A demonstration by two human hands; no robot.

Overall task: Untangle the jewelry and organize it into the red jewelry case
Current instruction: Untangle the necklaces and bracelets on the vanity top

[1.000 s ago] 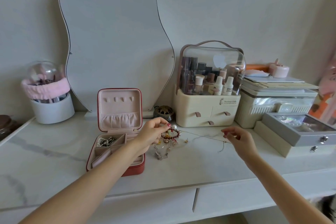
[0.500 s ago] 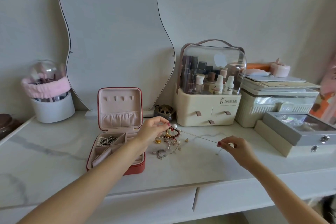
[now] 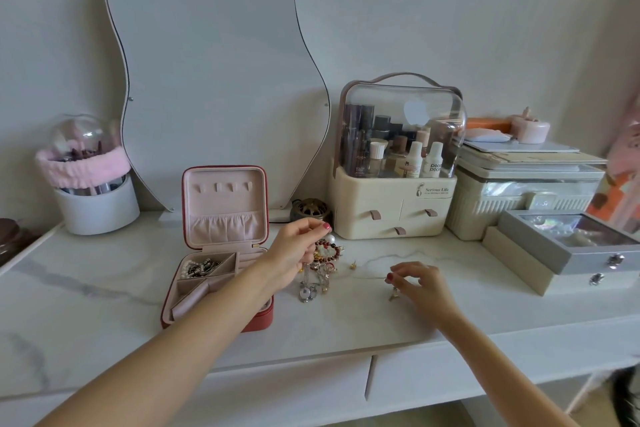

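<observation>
Lifting the tangled jewelry (image 3: 323,265) in pinched fingers, the left hand (image 3: 298,246) hovers just right of the red jewelry case (image 3: 221,253). The right hand (image 3: 417,282) pinches a thin chain (image 3: 377,262) running left toward the tangle.

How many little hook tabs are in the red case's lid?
4, in one row across the upper lid of the red case. None appear hidden.

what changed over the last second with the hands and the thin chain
The right hand dropped toward the white marble tabletop, and the thin chain, taut before, now lies slack in curves. The left hand kept its grip on the tangled jewelry cluster. The open red jewelry case stayed put.
</observation>
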